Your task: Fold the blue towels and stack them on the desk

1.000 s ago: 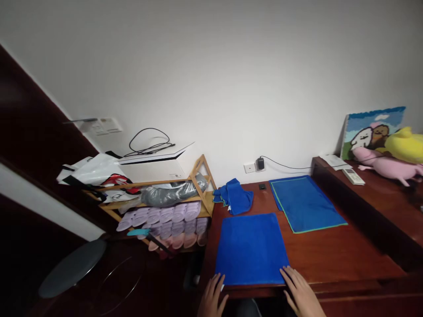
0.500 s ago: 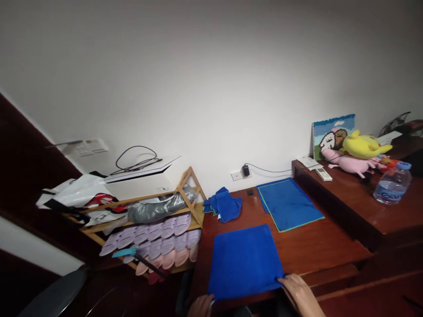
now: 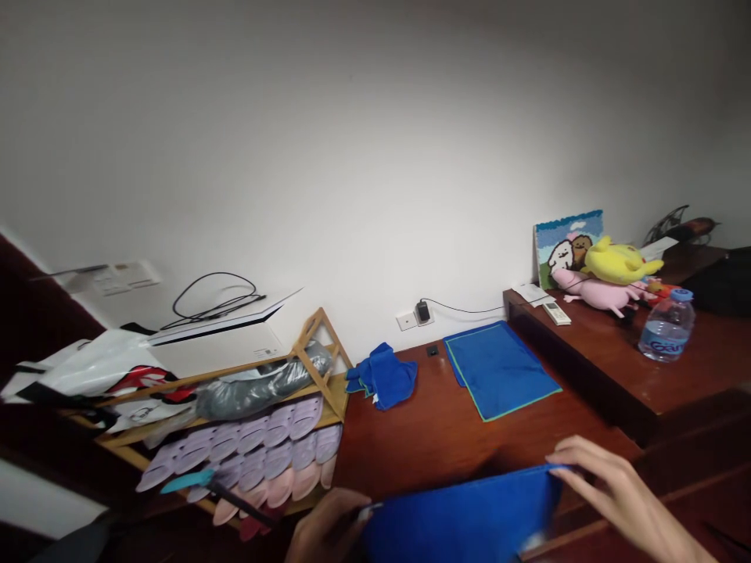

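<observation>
Flat green-edged blue cloth on reddish-brown wooden desk, right of crumpled blue cloth; light wooden rack holding lilac plastic slippers left of desk. On raised brown wooden surface to the right, clear plastic bottle before yellow plush toy, which lies atop pink plush toy.

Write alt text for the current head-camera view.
Two bare hands, left and right, grip a blue cloth by its corners at a wooden desk; beyond lie a crumpled blue cloth and a flat, green-edged one.
</observation>
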`<state>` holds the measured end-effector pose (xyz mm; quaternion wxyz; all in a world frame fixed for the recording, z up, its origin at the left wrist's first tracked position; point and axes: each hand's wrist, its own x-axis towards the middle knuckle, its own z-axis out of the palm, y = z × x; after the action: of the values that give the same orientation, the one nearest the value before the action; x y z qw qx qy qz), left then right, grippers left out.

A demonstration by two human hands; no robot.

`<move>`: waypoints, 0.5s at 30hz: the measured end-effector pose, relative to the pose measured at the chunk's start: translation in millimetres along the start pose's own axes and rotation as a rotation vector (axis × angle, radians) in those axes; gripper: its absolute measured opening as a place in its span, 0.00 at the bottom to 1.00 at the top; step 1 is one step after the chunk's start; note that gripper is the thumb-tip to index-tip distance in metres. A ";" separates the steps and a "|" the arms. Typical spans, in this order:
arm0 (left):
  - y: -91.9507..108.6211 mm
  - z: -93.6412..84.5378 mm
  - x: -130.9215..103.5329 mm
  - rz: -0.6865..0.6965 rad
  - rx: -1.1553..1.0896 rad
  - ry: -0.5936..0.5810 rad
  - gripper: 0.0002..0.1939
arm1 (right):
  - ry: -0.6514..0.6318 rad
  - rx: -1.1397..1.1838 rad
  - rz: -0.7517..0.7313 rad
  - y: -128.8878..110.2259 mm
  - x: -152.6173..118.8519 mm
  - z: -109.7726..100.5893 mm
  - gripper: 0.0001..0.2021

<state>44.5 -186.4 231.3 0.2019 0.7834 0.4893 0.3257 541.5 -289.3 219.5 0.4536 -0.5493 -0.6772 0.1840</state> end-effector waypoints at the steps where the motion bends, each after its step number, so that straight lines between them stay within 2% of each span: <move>1: 8.9 1.9 20.4 0.019 -0.008 -0.022 0.19 | -0.027 0.013 0.039 3.9 11.3 -9.2 0.13; 5: 29.5 28.2 109.4 0.027 -0.068 -0.133 0.19 | -0.146 -0.006 0.168 39.9 75.9 -35.3 0.20; 8: 40.8 54.8 177.8 0.033 -0.130 -0.160 0.22 | -0.091 -0.108 0.160 73.4 140.9 -50.1 0.19; 10: 51.3 68.9 222.9 0.072 -0.129 -0.098 0.22 | 0.000 -0.192 0.127 90.6 187.3 -61.2 0.17; 12: 63.5 79.4 265.6 0.116 -0.108 0.014 0.20 | 0.126 -0.261 0.110 102.5 231.5 -73.5 0.14; 15: 79.2 94.2 317.2 0.146 -0.081 0.144 0.19 | 0.307 -0.312 0.115 115.6 284.5 -90.6 0.14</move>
<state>259.5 63.9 314.3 0.1734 0.7826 0.4307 0.4146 686.5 -14.7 297.5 0.4495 -0.6721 -0.5882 0.0168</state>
